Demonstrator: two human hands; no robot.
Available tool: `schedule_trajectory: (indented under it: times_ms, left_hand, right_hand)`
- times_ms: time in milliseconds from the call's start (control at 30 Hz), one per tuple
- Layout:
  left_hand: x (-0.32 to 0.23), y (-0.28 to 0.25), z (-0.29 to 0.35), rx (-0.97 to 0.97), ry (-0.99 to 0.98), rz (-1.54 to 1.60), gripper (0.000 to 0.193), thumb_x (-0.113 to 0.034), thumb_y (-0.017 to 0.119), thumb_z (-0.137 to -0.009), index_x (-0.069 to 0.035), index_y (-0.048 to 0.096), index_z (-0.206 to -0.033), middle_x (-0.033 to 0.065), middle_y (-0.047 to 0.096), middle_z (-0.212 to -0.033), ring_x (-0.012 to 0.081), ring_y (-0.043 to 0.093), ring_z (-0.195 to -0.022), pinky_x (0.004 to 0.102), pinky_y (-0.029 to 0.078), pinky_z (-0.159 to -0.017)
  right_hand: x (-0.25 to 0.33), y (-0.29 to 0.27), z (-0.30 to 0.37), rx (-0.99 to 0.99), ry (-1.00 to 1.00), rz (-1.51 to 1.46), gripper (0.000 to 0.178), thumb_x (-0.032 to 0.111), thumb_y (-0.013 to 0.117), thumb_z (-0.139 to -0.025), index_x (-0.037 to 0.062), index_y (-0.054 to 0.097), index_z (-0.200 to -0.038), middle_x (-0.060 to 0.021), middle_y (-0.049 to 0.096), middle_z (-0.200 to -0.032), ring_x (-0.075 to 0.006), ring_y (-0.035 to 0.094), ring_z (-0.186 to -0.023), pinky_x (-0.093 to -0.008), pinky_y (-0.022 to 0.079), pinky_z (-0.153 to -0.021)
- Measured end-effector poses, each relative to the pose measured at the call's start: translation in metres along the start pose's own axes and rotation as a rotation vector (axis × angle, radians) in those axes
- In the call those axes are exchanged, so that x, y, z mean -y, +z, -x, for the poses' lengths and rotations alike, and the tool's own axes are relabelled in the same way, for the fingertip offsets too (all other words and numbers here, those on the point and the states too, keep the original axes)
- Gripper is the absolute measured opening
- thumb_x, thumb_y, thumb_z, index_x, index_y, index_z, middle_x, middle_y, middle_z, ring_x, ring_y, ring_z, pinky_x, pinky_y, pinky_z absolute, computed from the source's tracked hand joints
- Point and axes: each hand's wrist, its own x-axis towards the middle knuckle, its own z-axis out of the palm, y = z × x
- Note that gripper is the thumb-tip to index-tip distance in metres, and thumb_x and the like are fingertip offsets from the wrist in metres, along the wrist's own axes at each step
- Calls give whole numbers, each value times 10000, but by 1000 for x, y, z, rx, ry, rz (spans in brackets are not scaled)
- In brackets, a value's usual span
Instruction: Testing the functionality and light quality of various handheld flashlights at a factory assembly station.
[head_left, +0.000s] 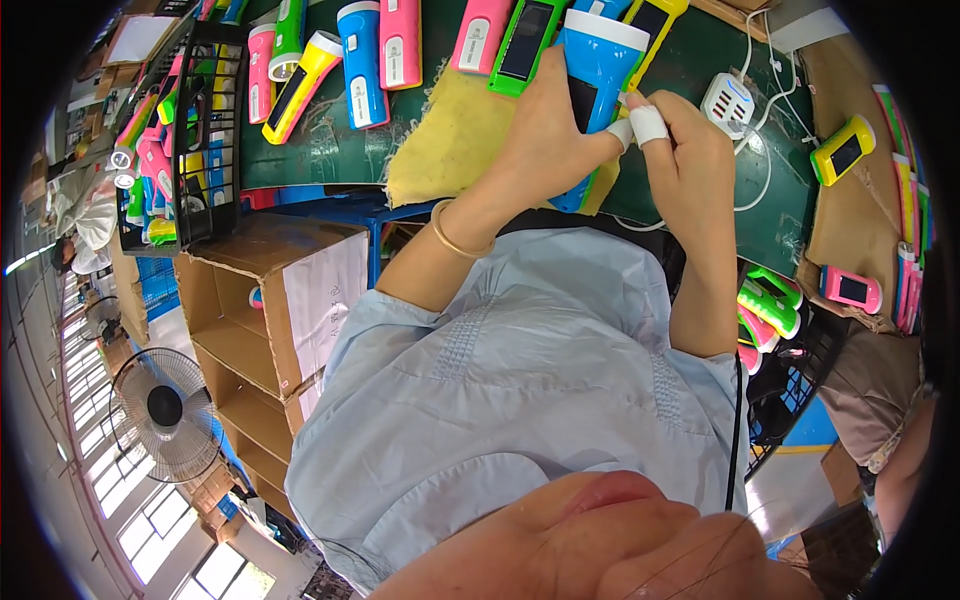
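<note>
A blue flashlight (598, 75) with a white rim and a dark panel stands tilted, its head toward the far side. My left hand (550, 135) wraps round it, with a white covering on the thumb. At the flashlight's right edge my right hand (690, 150) is closed, its curled fingers against the body; one finger wears a white covering (649, 123). Part of the flashlight's lower end is hidden by the hands. Under and beside the left hand lies a yellow cloth (440, 145). Just beyond are a green flashlight (525, 45) and a yellow flashlight (650, 25).
Pink, blue, green and yellow flashlights line the green table (315, 165). A black basket (210, 130) of flashlights stands left, above a cardboard shelf (235, 320). A white charging hub (727, 100) with cables lies right. More flashlights sit in a basket (800, 385) at lower right.
</note>
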Motion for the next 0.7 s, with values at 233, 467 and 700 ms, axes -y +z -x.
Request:
schedule_trajectory:
  times_ms: [233,467,700]
  left_hand:
    - [-1,-7,0,-12,132,-131,600,-185,719,-669,53,368,-1094,195,538,-915,289,577,-789,343,472,-678]
    - [-23,-35,-12,165,-128,127,509,-183,676,-735,30,441,-1134,76,559,-936,129,560,-760,270,476,-669]
    - [-52,-37,2,274,-80,84,647,-218,759,-642,-8,425,-1154,102,546,-982,158,532,-875,290,451,-735]
  right_hand:
    - [2,8,-1,-54,-84,26,142,137,583,-822,6,571,-767,-136,532,-628,-293,519,-528,-341,392,-485]
    - [-2,-23,-24,-369,-592,-234,154,114,496,-877,-12,581,-855,-95,660,-961,-231,582,-940,-269,454,-708]
    - [2,-27,-8,-144,-783,71,234,283,494,-848,77,570,-768,-33,661,-1012,-245,552,-1064,-425,337,-964]
